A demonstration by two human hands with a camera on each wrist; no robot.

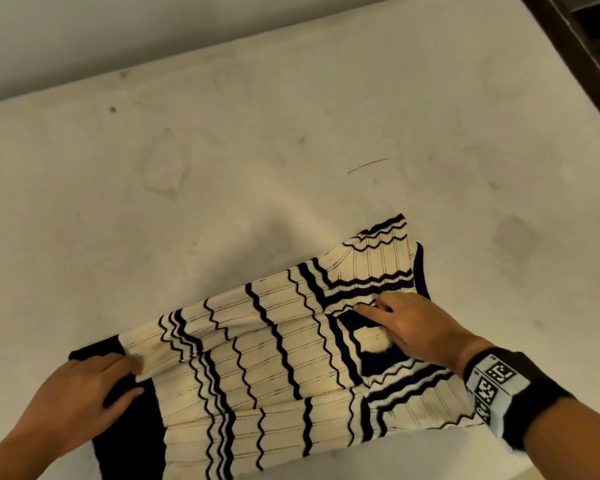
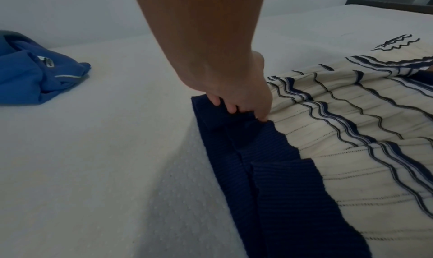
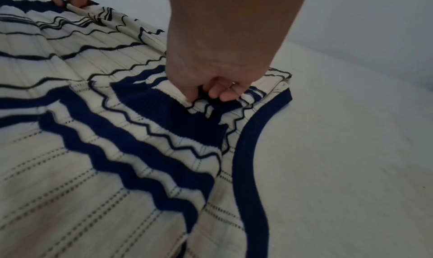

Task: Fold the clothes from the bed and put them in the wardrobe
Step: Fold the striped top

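One cream and navy striped knit top [image 1: 284, 344] on one bed [image 1: 222, 168], left hand [image 1: 84, 393] pinching its navy hem, right hand [image 1: 420, 327] pinching its collar end, one blue garment [image 2: 35, 73] beyond the left hand

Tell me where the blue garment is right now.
In the left wrist view, the crumpled blue garment lies on the mattress at far left, apart from the striped knit top gripped by the left hand.

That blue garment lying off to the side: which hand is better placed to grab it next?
Probably the left hand: it grips the striped top at the hem end nearest the blue garment.
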